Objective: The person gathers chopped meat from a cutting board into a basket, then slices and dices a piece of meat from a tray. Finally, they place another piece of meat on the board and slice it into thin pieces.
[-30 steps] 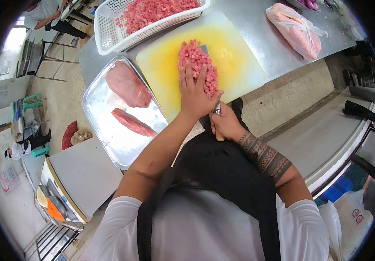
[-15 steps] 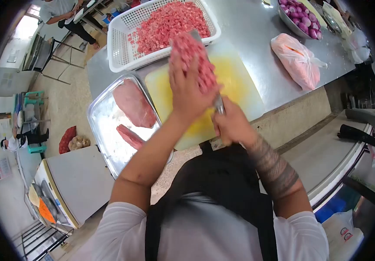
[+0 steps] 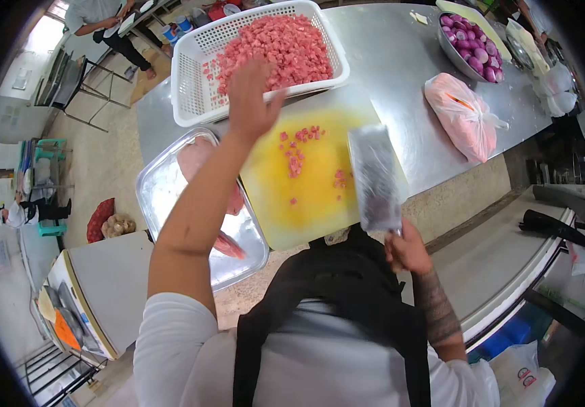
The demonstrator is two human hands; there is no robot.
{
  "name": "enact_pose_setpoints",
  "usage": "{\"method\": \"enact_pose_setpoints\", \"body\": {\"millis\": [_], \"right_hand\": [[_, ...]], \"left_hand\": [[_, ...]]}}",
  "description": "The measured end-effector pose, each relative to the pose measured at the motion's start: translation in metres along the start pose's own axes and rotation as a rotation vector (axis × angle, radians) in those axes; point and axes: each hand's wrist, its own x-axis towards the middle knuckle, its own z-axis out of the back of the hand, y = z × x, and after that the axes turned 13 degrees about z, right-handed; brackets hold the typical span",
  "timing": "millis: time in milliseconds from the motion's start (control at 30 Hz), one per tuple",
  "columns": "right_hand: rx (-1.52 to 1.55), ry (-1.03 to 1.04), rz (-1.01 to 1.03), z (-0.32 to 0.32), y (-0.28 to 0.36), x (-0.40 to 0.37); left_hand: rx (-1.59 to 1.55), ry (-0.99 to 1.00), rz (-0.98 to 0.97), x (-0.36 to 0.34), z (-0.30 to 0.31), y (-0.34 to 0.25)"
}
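Observation:
My right hand (image 3: 408, 249) grips the handle of a cleaver (image 3: 375, 178), its broad blade tilted up over the right side of a yellow-stained cutting board (image 3: 319, 216). Stretched forward, my left hand (image 3: 252, 102) is over the near edge of a white perforated basket (image 3: 197, 115); its fingers are blurred but look spread, with the thumb apart. Inside the basket lies a heap of diced meat (image 3: 282, 44). Scattered small meat cubes (image 3: 295, 165) remain on the board. Left of it, a metal tray (image 3: 255, 261) holds pieces of raw meat (image 3: 193, 157), partly hidden by my left forearm.
A tied plastic bag of pink contents (image 3: 458, 115) sits on the steel table (image 3: 401, 61) at right. Beyond it stands a bowl of peeled red onions (image 3: 472, 44). Other people work at the upper left and far left. A white appliance (image 3: 106, 285) stands lower left.
The load of diced meat carried on the cleaver under my left hand has gone from the blade. The cleaver has swung right and toward me; my left hand has moved left to the basket.

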Motion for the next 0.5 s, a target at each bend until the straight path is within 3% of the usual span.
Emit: {"method": "enact_pose_setpoints", "body": {"millis": [67,167,267,367,500], "right_hand": [[0.037,-0.103,-0.020,0.009,-0.021,-0.040],[0.051,-0.227,-0.058,0.012,-0.039,-0.058],[-0.024,-0.214,-0.002,0.005,-0.042,-0.044],[-0.121,-0.203,0.017,-0.010,-0.029,-0.003],[-0.133,-0.141,0.001,-0.001,-0.007,0.029]], "left_hand": [[-0.057,0.338,0.020,-0.074,0.016,-0.010],[-0.026,0.528,0.173,-0.122,0.005,-0.006],[-0.063,0.514,0.173,-0.109,-0.034,-0.007],[-0.122,0.785,0.068,-0.088,-0.055,-0.045],[-0.230,0.954,-0.069,-0.097,-0.061,-0.060]]}}
